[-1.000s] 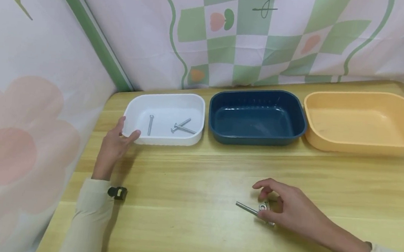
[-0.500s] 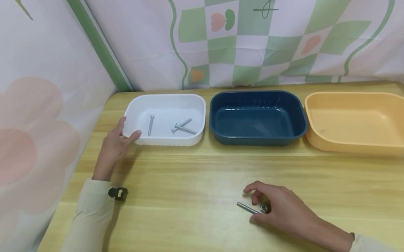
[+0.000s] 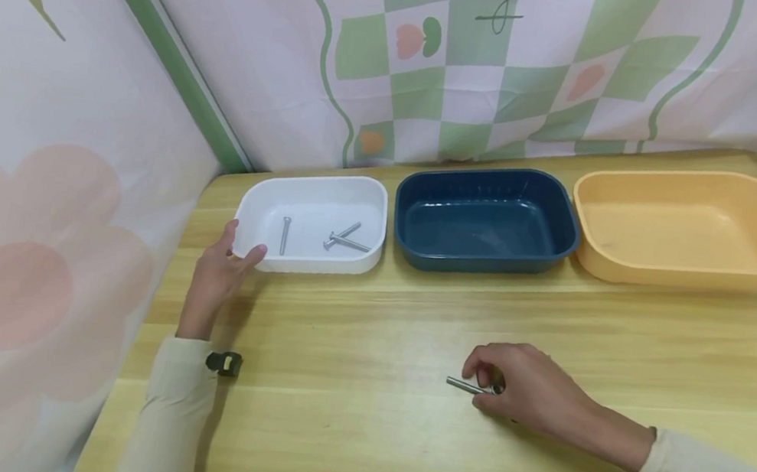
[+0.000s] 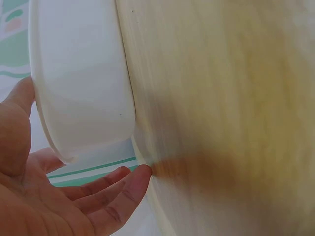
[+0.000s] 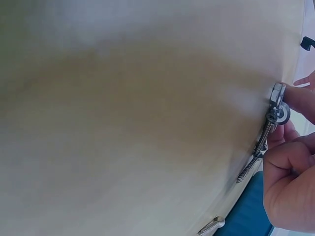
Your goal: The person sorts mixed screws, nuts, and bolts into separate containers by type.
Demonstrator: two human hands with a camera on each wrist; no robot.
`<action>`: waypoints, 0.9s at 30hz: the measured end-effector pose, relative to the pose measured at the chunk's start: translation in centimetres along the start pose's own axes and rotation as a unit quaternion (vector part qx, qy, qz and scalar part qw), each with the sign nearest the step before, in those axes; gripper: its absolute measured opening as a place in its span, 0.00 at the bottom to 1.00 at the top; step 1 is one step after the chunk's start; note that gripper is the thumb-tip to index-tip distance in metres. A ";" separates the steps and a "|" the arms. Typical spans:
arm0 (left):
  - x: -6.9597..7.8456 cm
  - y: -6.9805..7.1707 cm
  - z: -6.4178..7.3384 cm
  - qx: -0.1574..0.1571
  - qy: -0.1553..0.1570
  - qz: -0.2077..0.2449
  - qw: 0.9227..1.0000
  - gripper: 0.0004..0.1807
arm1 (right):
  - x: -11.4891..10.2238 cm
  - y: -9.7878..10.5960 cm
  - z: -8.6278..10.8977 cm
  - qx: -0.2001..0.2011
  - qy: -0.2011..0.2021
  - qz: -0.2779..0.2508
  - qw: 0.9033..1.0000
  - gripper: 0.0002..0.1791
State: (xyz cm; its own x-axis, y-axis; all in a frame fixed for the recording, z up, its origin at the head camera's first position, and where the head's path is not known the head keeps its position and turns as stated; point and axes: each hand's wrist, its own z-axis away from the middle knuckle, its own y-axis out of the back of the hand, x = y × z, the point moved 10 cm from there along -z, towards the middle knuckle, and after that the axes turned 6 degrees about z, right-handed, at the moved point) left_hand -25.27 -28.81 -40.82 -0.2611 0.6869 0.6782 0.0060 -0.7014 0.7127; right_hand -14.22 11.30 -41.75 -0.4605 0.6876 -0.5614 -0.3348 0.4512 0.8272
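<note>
Thumb and finger of my left hand (image 3: 215, 274) hold the near left corner of a white tray (image 3: 320, 265); its other fingers stretch out below the rim in the left wrist view. Inside the tray lie 3 silver bolts (image 3: 284, 237). Low over the table, my right hand (image 3: 532, 387) curls its fingers round a threaded bolt (image 5: 266, 132) with a nut (image 5: 278, 90) and a washer-like ring (image 5: 282, 113) beside it. The bolt's end points left out of the hand in the head view. The palm hides part of this hardware there.
A dark blue tray (image 3: 482, 265) stands right of the white one, then a larger yellow tray (image 3: 686, 279). Another metal piece (image 5: 212, 225) lies on the wooden table (image 3: 349, 387) in the right wrist view. A patterned cloth (image 3: 415, 86) hangs behind the table.
My right hand has shifted slightly left and its thumb and fingers have drawn closer together round the bolt and nut. My left hand stays at the white tray's corner.
</note>
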 end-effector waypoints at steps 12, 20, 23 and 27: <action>0.0 0.0 0.1 0.006 -0.004 0.003 1.000 0.47 | -0.2 -0.1 -0.2 -0.003 0.005 -0.005 1.000 0.15; 0.1 0.1 0.1 0.003 -0.005 -0.001 1.000 0.48 | -0.4 0.2 -0.2 -0.008 0.005 -0.009 1.000 0.14; 0.1 0.1 0.1 0.005 -0.004 0.003 1.000 0.47 | -0.5 0.3 -0.4 -0.014 0.003 -0.016 1.000 0.13; 0.1 0.0 0.0 0.005 -0.006 0.005 1.000 0.47 | -0.8 0.8 -0.7 -0.017 0.003 -0.018 1.000 0.12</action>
State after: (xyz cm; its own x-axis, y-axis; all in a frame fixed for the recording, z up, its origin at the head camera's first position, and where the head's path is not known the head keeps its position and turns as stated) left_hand -25.28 -28.70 -40.72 -0.2502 0.6816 0.6876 0.0182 -0.7068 0.7072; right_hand -14.69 10.73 -40.63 -0.4518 0.6685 -0.5907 -0.3794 0.4553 0.8054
